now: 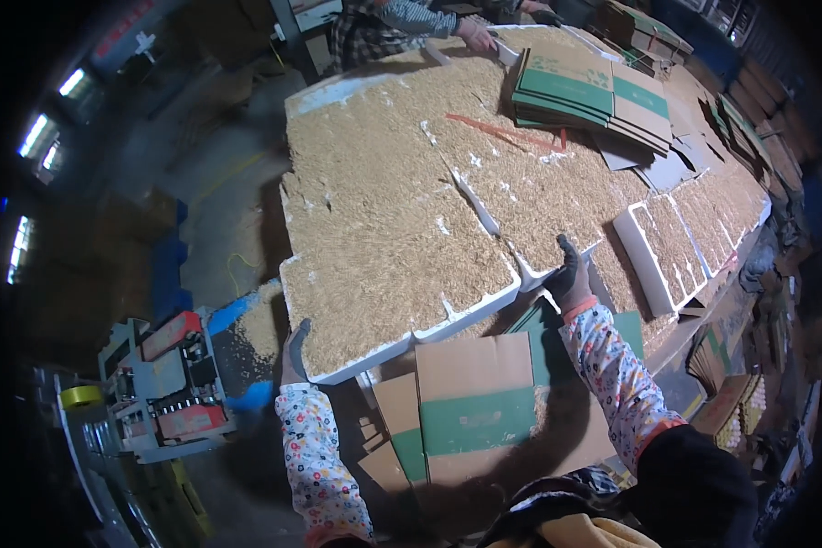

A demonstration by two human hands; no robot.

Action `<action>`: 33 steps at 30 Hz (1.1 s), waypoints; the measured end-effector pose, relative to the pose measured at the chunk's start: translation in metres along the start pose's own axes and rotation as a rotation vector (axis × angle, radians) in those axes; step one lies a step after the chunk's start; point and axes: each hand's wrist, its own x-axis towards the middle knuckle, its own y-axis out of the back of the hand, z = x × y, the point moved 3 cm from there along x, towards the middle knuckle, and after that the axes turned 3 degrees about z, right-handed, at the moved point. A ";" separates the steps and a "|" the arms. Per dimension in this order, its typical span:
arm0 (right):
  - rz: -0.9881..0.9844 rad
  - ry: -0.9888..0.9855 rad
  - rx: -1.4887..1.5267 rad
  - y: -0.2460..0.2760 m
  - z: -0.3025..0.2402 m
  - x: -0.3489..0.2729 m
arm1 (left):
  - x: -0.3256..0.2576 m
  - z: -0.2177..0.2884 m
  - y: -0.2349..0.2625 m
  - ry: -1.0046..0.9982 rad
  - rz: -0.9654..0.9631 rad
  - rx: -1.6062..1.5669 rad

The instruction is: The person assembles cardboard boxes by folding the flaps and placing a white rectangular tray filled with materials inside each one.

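Observation:
Pale wood-shaving-like loose material fills a white foam box (470, 315) in front of me, with its near rim facing me. My left hand (294, 352), in a dark glove, grips this box at its near left corner, thumb up. A second filled white foam box (532, 274) adjoins it on the right. At the near edge of that second box is my right hand (571, 279), also gloved, its thumb raised along the rim; the other fingers are hidden below. Both sleeves carry a flower print.
Green-and-brown flattened cartons (594, 96) lie on the boxes at the far right. An open carton (477, 393) stands below the near rim. At left is a red-and-grey machine (169, 374). Another person's gloved hand (477, 35) works at the far edge. More filled foam boxes (644, 260) stand at right.

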 end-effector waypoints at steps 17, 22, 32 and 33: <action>-0.175 1.673 -1.401 0.060 -0.483 -0.109 | -0.146 -0.100 -0.425 -0.117 -0.222 0.027; -0.163 0.830 -0.483 0.167 -0.644 -0.118 | -0.142 -0.258 -0.595 -0.050 -0.329 0.007; 0.243 0.628 -0.536 0.308 -0.784 -0.026 | -0.099 -0.349 -0.712 -0.427 -0.284 1.177; 0.360 0.429 -0.361 0.302 -0.770 -0.038 | -0.102 -0.342 -0.721 -0.333 -0.192 1.107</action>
